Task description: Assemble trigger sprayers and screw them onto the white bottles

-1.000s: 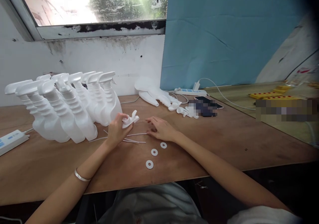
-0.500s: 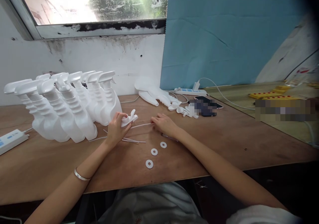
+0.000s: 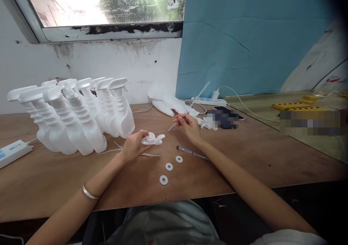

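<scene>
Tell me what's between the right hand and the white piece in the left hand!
The head view shows the tube's tip sticking out from the right hand toward the white piece, then a gap of table.

Blue sheet [image 3: 239,41] right of window [image 3: 114,5]; phone [image 3: 230,111] lying near white power strip [image 3: 206,101].

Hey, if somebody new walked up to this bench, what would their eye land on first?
Most likely the cluster of white spray bottles standing on the left. Next, near the middle, the left hand holding a white plastic piece, and the right hand holding a thin white tube that slants up. The big blue sheet filling the upper right background would also stand out.
</scene>
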A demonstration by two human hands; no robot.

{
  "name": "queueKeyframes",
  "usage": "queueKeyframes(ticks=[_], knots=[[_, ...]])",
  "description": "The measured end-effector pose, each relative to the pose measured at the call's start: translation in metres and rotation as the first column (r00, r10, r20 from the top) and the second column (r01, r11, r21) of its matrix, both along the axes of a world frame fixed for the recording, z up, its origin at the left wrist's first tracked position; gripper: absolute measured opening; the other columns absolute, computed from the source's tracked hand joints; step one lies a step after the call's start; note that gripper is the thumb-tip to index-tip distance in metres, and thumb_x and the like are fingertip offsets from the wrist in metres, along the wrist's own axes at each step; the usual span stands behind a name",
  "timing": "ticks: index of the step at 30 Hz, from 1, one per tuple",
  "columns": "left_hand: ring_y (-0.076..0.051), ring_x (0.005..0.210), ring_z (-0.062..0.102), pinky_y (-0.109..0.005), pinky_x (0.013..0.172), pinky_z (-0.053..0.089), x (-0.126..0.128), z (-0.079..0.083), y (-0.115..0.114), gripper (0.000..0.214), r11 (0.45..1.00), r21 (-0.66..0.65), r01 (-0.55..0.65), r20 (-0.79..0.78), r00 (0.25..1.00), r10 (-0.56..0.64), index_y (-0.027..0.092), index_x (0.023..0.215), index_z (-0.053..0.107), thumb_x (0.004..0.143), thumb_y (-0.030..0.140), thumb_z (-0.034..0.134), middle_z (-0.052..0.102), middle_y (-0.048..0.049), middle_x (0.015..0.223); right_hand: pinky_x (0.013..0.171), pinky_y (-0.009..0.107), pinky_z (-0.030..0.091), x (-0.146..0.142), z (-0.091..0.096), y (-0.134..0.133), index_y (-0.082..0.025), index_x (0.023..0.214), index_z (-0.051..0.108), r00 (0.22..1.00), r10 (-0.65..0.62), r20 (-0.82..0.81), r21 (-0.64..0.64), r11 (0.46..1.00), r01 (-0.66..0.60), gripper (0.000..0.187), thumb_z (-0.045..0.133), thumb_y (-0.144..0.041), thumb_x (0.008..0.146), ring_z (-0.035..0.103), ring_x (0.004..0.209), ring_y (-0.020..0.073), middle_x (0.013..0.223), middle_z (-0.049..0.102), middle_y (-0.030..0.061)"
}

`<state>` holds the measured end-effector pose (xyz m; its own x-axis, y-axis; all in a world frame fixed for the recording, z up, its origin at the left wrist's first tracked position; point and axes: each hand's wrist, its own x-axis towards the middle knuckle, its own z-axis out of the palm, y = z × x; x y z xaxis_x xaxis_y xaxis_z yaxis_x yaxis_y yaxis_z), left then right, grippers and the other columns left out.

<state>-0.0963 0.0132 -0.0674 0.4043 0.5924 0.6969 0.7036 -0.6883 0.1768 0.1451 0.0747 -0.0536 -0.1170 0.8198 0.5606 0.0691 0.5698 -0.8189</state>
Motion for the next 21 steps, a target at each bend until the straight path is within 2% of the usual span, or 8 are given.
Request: queueKeyframes(ticks=[2,4,9,13,21], knots=[[-0.013,0.065,0.057,-0.022,0.058,0.044,0.002,0.0,-0.002,0.029,0.998,-0.067,0.017,-0.058,0.998,-0.021,0.018,0.092,0.044,0.075,0.037,0.058,0.061,-0.0017,0.079,0.06,0.027,0.05,-0.009,0.002,-0.008,-0.02,0.081,0.049,0.979,0.122,-0.165,-0.108,0.984,-0.141,0.027,0.048,-0.047,0.08,0.06,0.059,0.0126,0.074,0.065,0.0022],[-0.013,0.067,0.058,-0.022,0.06,0.044,0.003,0.001,-0.003,0.028,0.994,-0.101,0.038,-0.104,0.993,-0.049,0.018,0.091,0.045,0.076,0.039,0.056,0.062,-0.0023,0.081,0.057,0.027,0.051,-0.016,0.002,-0.014,-0.021,0.08,0.045,0.944,0.192,-0.268,-0.176,0.954,-0.244,0.029,0.049,-0.049,0.078,0.062,0.058,0.0131,0.072,0.066,0.0021],[-0.015,0.072,0.06,-0.024,0.064,0.044,0.007,0.003,-0.005,0.027,0.99,-0.122,0.074,-0.17,0.981,-0.094,0.017,0.09,0.048,0.078,0.041,0.053,0.064,-0.0047,0.086,0.056,0.024,0.051,-0.026,-0.001,-0.021,-0.021,0.082,0.042,0.884,0.294,-0.364,-0.238,0.888,-0.394,0.03,0.055,-0.048,0.075,0.064,0.06,0.013,0.07,0.067,0.0008],[-0.015,0.071,0.06,-0.023,0.064,0.044,0.008,0.006,-0.006,0.025,0.985,-0.15,0.083,-0.165,0.98,-0.108,0.018,0.09,0.049,0.078,0.039,0.053,0.064,-0.0046,0.086,0.056,0.026,0.052,-0.03,-0.004,-0.025,-0.021,0.083,0.042,0.869,0.353,-0.346,-0.249,0.859,-0.448,0.031,0.056,-0.047,0.074,0.064,0.06,0.014,0.071,0.067,0.0008],[-0.014,0.071,0.06,-0.022,0.062,0.042,0.009,0.006,-0.007,0.023,0.987,-0.145,0.071,-0.182,0.978,-0.098,0.018,0.091,0.05,0.079,0.038,0.052,0.064,-0.0046,0.085,0.059,0.029,0.052,-0.033,-0.004,-0.03,-0.021,0.084,0.041,0.885,0.376,-0.276,-0.22,0.871,-0.439,0.029,0.054,-0.047,0.076,0.063,0.061,0.014,0.072,0.066,0.0013]])
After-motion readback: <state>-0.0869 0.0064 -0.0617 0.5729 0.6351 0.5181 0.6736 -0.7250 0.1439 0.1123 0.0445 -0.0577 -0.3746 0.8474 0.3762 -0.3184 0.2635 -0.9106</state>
